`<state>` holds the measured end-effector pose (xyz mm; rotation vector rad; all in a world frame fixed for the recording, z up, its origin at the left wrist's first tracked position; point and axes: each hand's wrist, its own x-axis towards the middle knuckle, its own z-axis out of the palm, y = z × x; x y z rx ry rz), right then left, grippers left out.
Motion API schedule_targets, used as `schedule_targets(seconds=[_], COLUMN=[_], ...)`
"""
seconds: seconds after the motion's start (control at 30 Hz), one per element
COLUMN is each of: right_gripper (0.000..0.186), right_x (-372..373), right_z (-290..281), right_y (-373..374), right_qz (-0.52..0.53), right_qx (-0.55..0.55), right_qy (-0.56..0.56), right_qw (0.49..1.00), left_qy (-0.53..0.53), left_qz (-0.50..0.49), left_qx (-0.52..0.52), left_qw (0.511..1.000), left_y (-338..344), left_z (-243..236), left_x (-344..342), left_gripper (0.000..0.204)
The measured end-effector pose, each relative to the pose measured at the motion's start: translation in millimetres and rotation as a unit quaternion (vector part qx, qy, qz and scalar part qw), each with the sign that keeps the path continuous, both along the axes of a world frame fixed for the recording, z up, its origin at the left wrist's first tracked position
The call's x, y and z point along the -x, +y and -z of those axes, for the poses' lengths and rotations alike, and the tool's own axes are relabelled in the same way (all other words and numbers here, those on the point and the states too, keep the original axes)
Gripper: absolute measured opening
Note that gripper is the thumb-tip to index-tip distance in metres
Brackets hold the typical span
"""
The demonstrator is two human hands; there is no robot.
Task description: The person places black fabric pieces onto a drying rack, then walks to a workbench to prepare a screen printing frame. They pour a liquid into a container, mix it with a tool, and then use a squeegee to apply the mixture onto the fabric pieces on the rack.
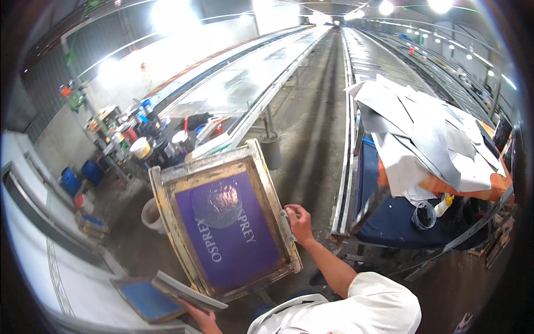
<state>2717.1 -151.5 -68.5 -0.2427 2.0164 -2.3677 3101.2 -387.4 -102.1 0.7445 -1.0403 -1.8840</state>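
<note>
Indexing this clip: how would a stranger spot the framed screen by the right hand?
Find the long table left of the aisle. Below its near end is the framed screen, the right hand at its right edge. Unlike the blue panel at lower left, it is purple with pale lettering.

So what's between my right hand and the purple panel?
In the head view, the pale frame rail and a tan inner strip lie between your right hand and the purple panel.
</note>
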Motion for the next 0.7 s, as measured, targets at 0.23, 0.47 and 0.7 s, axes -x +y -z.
schedule_targets(seconds=[0.23,0.47,0.7], right_gripper=[0.027,0.025,0.025], right_x=[135.4,319.7,482.9], right_z=[-54.4,-83.1,-78.7], right_y=[-39.8,-21.6,2.6], right_qz=[0.146,0.254,0.309], right_qx=[0.034,0.030,-0.028], right_qy=[-0.023,-0.057,-0.075], right_qw=[0.988,0.965,0.948], left_qy=[-0.018,-0.007,-0.037], left_qz=[0.160,0.231,0.326], left_qx=[0.002,-0.010,-0.051], left_qw=[0.987,0.973,0.943], left_y=[-139.1,-139.6,-153.2], left_z=[-98.7,-138.8,-121.5], left_x=[249.1,513.5,728.8], left_gripper=[0.088,0.079,0.073])
